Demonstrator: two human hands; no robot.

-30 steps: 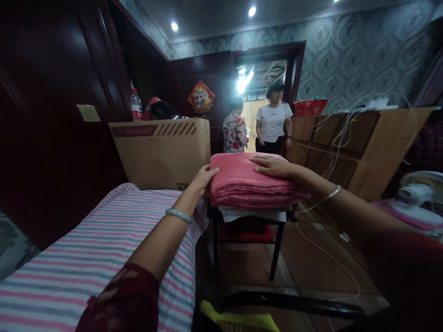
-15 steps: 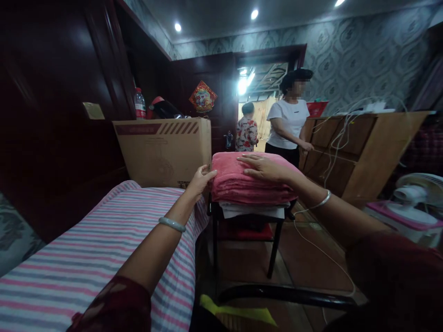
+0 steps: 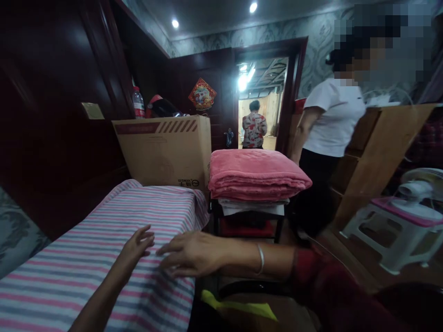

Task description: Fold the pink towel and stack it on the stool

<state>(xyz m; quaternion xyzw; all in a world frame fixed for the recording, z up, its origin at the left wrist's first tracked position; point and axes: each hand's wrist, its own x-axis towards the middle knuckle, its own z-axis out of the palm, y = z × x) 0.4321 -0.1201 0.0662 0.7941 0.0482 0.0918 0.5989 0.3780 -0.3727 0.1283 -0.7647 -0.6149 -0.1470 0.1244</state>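
Both hands lay open over the striped sheet (image 3: pixel 104 258) on the bed, grasping nothing: left hand (image 3: pixel 138 244) with fingers spread, right hand (image 3: pixel 192 253) flat, palm down, just beside it. Folded pink blanket (image 3: pixel 256 173) sat on a stool beyond, well apart.

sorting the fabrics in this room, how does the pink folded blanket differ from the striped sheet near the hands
The pink folded blanket is one plain colour, while the striped sheet has pink, blue and white bands. The pink folded blanket is folded into a thick stack on a dark stand, while the striped sheet lies spread flat. No hand touches the pink folded blanket; the left hand and right hand are over the striped sheet with fingers spread. Both are soft cloth.
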